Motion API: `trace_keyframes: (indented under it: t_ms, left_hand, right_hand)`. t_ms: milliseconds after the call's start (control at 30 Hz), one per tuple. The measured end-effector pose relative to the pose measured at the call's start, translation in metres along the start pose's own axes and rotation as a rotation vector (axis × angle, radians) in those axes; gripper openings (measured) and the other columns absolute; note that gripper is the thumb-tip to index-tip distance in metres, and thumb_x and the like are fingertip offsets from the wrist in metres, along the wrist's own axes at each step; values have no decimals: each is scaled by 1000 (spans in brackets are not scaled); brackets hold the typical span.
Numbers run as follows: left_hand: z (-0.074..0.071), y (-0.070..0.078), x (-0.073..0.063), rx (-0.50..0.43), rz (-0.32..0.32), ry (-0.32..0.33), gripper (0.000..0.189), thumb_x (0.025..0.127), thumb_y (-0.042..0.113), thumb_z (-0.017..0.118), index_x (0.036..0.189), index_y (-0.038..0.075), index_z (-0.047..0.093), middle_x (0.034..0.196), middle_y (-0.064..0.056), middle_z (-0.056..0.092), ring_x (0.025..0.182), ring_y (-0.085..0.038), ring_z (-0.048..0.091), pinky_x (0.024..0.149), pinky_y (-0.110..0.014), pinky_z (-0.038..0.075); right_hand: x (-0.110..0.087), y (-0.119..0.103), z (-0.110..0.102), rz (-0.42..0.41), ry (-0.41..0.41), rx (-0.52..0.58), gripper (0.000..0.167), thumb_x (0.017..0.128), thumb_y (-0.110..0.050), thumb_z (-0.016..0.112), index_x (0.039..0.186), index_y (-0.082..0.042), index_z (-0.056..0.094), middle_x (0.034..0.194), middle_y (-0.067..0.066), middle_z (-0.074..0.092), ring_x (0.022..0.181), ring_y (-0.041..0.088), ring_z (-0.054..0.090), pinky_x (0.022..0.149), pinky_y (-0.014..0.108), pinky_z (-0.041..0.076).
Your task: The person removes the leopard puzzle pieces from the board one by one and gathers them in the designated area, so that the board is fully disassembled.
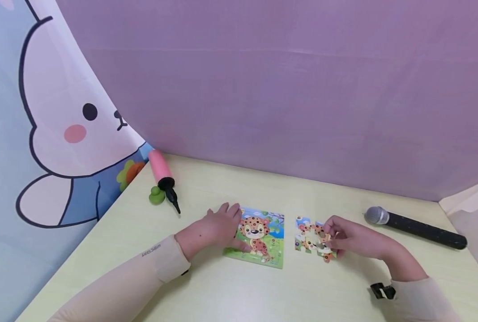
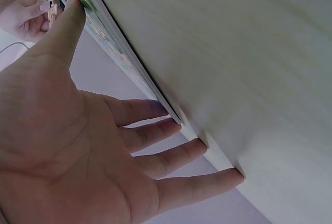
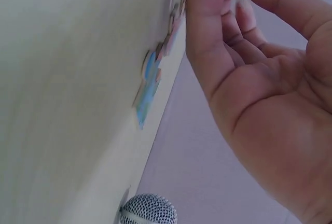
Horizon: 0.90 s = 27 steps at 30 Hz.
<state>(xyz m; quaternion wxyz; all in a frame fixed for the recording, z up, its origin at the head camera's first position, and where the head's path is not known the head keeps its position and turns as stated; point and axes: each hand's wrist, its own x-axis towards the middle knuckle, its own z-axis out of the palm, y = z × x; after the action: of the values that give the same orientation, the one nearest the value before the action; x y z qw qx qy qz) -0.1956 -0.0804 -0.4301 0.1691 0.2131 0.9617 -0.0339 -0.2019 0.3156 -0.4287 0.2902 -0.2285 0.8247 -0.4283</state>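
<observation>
A square picture puzzle board (image 1: 269,241) with a spotted cub on it lies on the table. My left hand (image 1: 221,227) rests over its left side, fingers spread and fairly straight. In the left wrist view, the thumb (image 2: 67,27) lies on the board while some fingertips touch its edge and others the table. To the board's right is a cluster of loosely joined jigsaw pieces (image 1: 303,245). Above their right side my right hand (image 1: 349,237) pinches a jigsaw piece between thumb and fingers, which partly cover it. Blue pieces (image 3: 148,89) lie below that hand in the right wrist view.
A black microphone (image 1: 422,229) with a silver head lies at the right. Back left are a pink hand pump (image 1: 160,166) with a black nozzle and a small green toy (image 1: 156,196). A purple cloth (image 1: 287,103) hangs behind the table (image 1: 239,295).
</observation>
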Motion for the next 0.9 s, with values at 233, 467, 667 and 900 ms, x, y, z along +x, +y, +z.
trace_keyframes:
  t_ms: [233, 467, 667, 900]
  left_hand:
    - [0, 0, -1, 3, -2, 6, 121, 85, 89, 58, 169, 7, 29, 180, -12, 23, 165, -43, 26, 120, -73, 42]
    - [3, 0, 1, -3, 0, 4, 121, 85, 89, 59, 169, 7, 29, 180, -12, 23, 165, -42, 25, 120, -74, 42]
    - [4, -1, 3, 8, 1, -2, 121, 86, 89, 58, 170, 7, 28, 180, -12, 23, 165, -42, 26, 120, -73, 43]
    - [2, -1, 3, 6, -9, -5, 122, 85, 90, 58, 169, 7, 29, 180, -12, 23, 165, -42, 25, 120, -73, 43]
  right_hand:
    - [-1, 3, 2, -10, 77, -109, 25, 102, -13, 71, 115, -1, 54, 96, 10, 64, 84, 10, 62, 70, 25, 58]
    - [2, 6, 4, -42, 109, -171, 24, 100, -16, 75, 113, -3, 59, 91, 5, 58, 80, 7, 51, 64, 23, 47]
    - [4, 5, 4, -32, 132, -182, 27, 99, -17, 76, 115, -2, 59, 92, 5, 55, 81, 8, 50, 65, 24, 46]
    - [4, -2, 4, -29, 166, -189, 23, 103, -18, 72, 115, -4, 59, 96, 6, 61, 84, 8, 55, 67, 23, 49]
